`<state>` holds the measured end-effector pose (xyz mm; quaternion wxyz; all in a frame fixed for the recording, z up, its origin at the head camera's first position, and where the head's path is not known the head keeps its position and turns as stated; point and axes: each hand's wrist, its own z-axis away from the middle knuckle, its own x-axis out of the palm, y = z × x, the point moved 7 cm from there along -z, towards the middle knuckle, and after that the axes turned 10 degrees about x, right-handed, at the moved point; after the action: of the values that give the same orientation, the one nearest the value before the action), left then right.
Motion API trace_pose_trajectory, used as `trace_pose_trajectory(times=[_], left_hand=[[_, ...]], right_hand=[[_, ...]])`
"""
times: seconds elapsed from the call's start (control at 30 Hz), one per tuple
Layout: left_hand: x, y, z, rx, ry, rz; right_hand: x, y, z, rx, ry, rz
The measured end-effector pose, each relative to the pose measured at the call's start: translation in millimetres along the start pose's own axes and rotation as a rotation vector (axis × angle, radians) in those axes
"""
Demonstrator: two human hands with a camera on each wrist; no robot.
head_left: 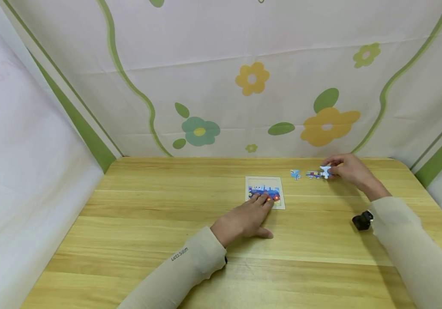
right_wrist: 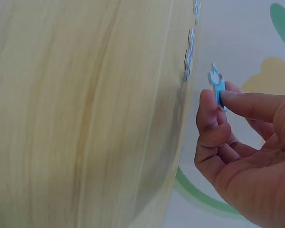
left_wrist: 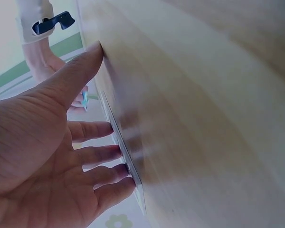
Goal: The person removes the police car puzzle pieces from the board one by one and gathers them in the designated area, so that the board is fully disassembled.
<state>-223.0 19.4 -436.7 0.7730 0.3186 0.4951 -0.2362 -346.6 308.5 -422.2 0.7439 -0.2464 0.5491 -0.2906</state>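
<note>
My right hand (head_left: pixel 346 170) pinches a light-blue jigsaw puzzle piece (right_wrist: pixel 217 85) between thumb and fingers, raised off the table in the right wrist view. In the head view this piece overlaps a loose multicoloured piece (head_left: pixel 312 174). Another loose blue piece (head_left: pixel 295 174) lies to the left of that. My left hand (head_left: pixel 245 216) rests its straight fingers on the lower part of a puzzle board (head_left: pixel 281 189) with a white frame. A blue vehicle with eyes is pictured on the board, partly hidden under the fingers. The left thumb is spread out to the side, at the tabletop.
The wooden table (head_left: pixel 147 223) ends at the back against a white curtain (head_left: pixel 213 81) printed with flowers and green vines. A black wrist device (head_left: pixel 362 220) sits beside the right sleeve. White fabric (head_left: pixel 20 141) also hangs along the left side.
</note>
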Motion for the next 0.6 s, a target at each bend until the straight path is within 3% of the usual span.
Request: trace_pose_trajectory(times=[0.2,0.6], left_hand=[[-0.6,0.0,-0.3,0.001,0.004,-0.004],[0.3,0.1,-1.8,0.006,0.003,-0.011]], right_hand=[[-4.1,12.1,-5.1,0.032,-0.026,-0.035],[-5.7,26.3,-12.1,0.068,-0.024,-0.005]])
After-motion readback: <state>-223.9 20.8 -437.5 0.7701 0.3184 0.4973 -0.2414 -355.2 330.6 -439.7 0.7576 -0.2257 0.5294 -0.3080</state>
